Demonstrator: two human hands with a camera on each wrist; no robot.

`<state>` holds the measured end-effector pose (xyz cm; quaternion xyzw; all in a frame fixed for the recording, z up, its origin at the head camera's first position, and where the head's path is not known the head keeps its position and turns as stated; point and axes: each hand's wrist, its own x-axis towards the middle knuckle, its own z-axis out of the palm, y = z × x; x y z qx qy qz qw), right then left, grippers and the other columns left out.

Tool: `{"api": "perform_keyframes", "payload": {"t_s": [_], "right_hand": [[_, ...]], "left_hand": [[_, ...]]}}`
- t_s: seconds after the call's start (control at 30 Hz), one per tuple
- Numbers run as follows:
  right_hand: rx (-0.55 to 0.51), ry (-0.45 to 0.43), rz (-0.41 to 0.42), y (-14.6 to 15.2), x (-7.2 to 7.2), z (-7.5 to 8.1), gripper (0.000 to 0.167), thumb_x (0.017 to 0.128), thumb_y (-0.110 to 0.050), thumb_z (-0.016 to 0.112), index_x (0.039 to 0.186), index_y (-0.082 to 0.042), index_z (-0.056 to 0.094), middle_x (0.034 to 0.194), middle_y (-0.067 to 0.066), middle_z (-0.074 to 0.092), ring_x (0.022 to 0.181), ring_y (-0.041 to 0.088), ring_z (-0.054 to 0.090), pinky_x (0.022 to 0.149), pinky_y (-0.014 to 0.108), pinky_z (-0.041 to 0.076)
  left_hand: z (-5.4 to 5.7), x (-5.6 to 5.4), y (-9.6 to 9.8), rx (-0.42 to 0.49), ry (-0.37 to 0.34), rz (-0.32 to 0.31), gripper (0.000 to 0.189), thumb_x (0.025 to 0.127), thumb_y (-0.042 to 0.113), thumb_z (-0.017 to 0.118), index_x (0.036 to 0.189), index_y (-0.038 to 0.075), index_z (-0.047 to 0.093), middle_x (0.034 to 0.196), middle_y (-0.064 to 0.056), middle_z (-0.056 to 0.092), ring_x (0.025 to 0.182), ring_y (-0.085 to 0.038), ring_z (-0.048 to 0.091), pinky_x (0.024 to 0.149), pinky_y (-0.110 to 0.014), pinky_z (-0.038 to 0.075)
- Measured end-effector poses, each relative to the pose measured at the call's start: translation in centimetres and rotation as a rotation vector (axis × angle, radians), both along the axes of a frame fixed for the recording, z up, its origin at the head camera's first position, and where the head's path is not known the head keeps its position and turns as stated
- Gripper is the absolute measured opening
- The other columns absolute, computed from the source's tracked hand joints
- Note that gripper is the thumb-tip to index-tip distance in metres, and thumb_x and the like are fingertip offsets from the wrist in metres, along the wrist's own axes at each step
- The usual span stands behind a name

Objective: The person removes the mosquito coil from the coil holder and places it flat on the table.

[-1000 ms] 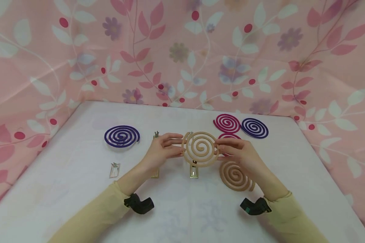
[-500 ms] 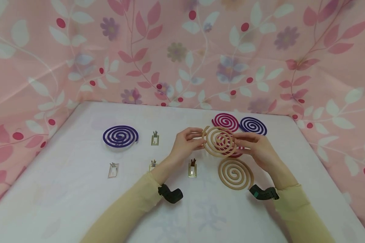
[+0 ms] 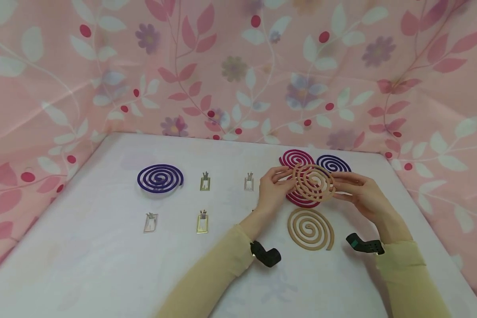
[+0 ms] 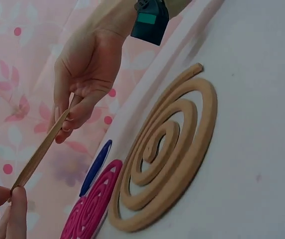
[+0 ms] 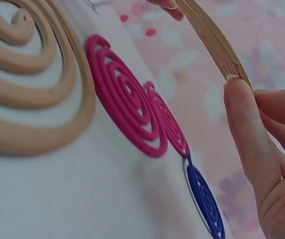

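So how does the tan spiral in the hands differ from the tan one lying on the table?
The held spiral is pinched above the table by the left hand and right hand; the lying spiral rests on that table, untouched. In the left wrist view, the held spiral shows its thin edge, the lying spiral its coiled face. Both are tan, flat spirals.
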<state>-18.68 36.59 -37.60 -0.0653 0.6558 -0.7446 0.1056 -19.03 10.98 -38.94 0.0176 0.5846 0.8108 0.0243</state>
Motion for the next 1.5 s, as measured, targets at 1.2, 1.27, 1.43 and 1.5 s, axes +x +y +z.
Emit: {"api": "perform_keyframes", "payload": {"t_s": [1.2, 1.27, 1.43, 1.5], "right_hand": [[0.138, -0.043, -0.004, 8.5, 0.3, -1.3, 0.033, 0.1, 0.005, 0.051, 0.109, -0.013, 0.077, 0.105, -0.006, 0.076, 0.092, 0.006, 0.071, 0.077, 0.023, 0.06], [0.174, -0.052, -0.023, 8.5, 0.3, -1.2, 0.031, 0.1, 0.003, 0.053, 0.108, -0.014, 0.077, 0.104, -0.008, 0.076, 0.091, 0.006, 0.071, 0.076, 0.023, 0.06], [0.337, -0.073, -0.056, 8.3, 0.4, -1.3, 0.02, 0.099, -0.007, 0.061, 0.111, -0.015, 0.075, 0.101, -0.014, 0.074, 0.09, 0.003, 0.07, 0.076, 0.02, 0.059], [0.399, -0.08, -0.068, 8.3, 0.4, -1.3, 0.018, 0.099, -0.011, 0.062, 0.111, -0.015, 0.075, 0.1, -0.016, 0.073, 0.089, 0.002, 0.069, 0.077, 0.019, 0.059]], "left_hand": [[-2.3, 1.9, 6.1, -0.095, -0.057, -0.25, 0.042, 0.091, -0.001, 0.065, 0.133, 0.0, 0.061, 0.129, -0.013, 0.067, 0.118, -0.02, 0.065, 0.096, -0.022, 0.053], [-2.3, 1.8, 6.2, -0.104, -0.061, -0.263, 0.042, 0.091, 0.001, 0.066, 0.133, 0.0, 0.061, 0.128, -0.013, 0.068, 0.118, -0.019, 0.065, 0.096, -0.022, 0.054], [-2.5, 1.8, 6.4, -0.095, -0.084, -0.287, 0.044, 0.092, 0.001, 0.066, 0.135, 0.001, 0.06, 0.129, -0.014, 0.067, 0.123, -0.02, 0.062, 0.097, -0.024, 0.053], [-2.6, 1.9, 6.5, -0.084, -0.097, -0.298, 0.045, 0.092, 0.002, 0.066, 0.136, 0.002, 0.059, 0.131, -0.014, 0.066, 0.125, -0.02, 0.061, 0.098, -0.025, 0.053]]}}
